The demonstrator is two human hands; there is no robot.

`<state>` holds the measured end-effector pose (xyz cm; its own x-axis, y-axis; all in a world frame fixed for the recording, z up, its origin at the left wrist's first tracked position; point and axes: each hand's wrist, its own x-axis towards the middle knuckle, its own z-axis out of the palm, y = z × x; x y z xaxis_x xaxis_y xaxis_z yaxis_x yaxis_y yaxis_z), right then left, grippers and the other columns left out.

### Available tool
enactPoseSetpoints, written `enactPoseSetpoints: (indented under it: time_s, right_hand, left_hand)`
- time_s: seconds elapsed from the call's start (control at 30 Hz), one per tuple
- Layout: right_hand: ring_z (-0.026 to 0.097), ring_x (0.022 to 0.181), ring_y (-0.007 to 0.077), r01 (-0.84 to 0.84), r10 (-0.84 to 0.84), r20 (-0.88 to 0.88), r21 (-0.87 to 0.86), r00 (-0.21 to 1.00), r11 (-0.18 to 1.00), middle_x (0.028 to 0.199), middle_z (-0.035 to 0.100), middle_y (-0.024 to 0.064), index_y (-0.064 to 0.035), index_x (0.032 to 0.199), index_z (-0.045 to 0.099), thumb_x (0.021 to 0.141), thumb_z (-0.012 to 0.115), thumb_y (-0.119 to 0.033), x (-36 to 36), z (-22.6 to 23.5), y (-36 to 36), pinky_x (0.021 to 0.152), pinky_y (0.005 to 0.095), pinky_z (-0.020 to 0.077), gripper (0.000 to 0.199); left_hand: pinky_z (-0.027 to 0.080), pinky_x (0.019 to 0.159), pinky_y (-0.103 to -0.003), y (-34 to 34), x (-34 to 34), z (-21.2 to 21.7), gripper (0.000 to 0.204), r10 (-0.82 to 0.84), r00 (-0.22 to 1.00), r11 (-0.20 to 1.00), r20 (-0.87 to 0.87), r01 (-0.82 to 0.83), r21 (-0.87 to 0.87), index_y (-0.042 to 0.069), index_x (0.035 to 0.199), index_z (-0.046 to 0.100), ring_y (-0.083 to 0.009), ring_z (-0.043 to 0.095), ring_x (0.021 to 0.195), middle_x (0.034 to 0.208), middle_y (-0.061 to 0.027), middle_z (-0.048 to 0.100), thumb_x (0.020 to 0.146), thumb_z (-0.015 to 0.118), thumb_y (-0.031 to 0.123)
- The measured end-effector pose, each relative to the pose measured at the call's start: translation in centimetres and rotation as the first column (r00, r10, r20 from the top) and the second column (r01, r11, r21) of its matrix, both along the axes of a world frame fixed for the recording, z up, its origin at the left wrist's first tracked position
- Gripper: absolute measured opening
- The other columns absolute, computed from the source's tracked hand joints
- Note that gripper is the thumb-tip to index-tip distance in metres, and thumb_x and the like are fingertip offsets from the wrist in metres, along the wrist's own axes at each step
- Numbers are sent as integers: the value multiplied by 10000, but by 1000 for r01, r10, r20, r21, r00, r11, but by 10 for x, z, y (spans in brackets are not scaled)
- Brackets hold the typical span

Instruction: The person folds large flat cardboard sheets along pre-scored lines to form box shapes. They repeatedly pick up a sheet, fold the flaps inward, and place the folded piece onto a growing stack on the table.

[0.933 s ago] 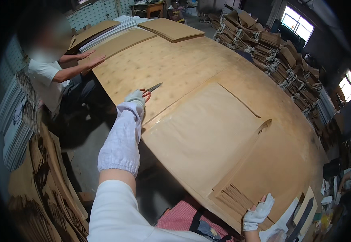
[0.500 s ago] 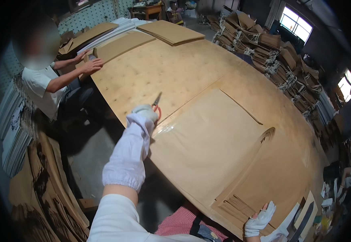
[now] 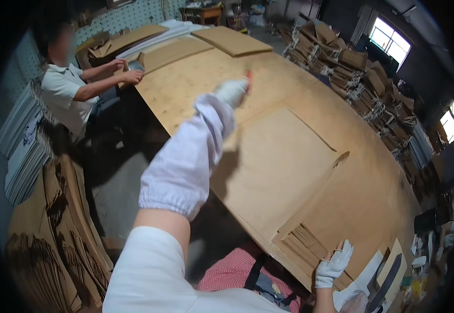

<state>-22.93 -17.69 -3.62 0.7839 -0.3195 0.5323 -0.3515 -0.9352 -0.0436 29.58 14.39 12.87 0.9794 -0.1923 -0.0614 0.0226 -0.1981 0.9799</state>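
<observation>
My left hand point(image 3: 232, 93), in a white glove and a pale sleeve cover, is stretched out above the far part of the wooden table. It is closed on red-handled scissors point(image 3: 249, 81), whose blades are blurred by motion. Nearer me, a large sheet of brown paper point(image 3: 276, 161) lies flat on the table. To its right is a stack of brown paper bags point(image 3: 357, 208) with fanned, folded edges. At the near edge of this stack rests my right hand point(image 3: 334, 265), gloved with some fingertips bare, its fingers laid out and the thumb apart.
Across the table's left corner a co-worker's hands point(image 3: 131, 75) handle brown paper. Stacked brown sheets point(image 3: 232, 40) lie at the far edge. Tied bundles of bags point(image 3: 352, 78) line the right side. Brown paper stacks point(image 3: 44, 235) stand at lower left, with white stacks point(image 3: 26, 161) behind.
My left hand has swung away from me and to the right with the scissors, off the brown sheet's left corner. My right hand stays at the bag stack. The co-worker's hands have shifted on the paper.
</observation>
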Motion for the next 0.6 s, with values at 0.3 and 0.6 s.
enactPoseSetpoints:
  time_s: [0.3,0.6]
  right_hand:
    - [639,1065,211,-230,-70,278,892,958,390,1208,651,121,28,1364,557,942,605,-85,-13,77,39,955,341,506,440]
    - [649,997,180,-464,-110,457,885,883,-47,1111,682,88,39,1252,613,885,790,-256,-55,40,30,904,339,532,503]
  left_hand:
    - [510,626,-462,-150,-351,-52,242,-605,682,787,410,590,181,87,930,657,-375,664,671,688,-156,657,884,647,324]
    - [502,743,-460,-172,-458,-69,345,-808,359,575,467,648,498,31,1076,600,-345,651,854,886,-158,657,807,677,232]
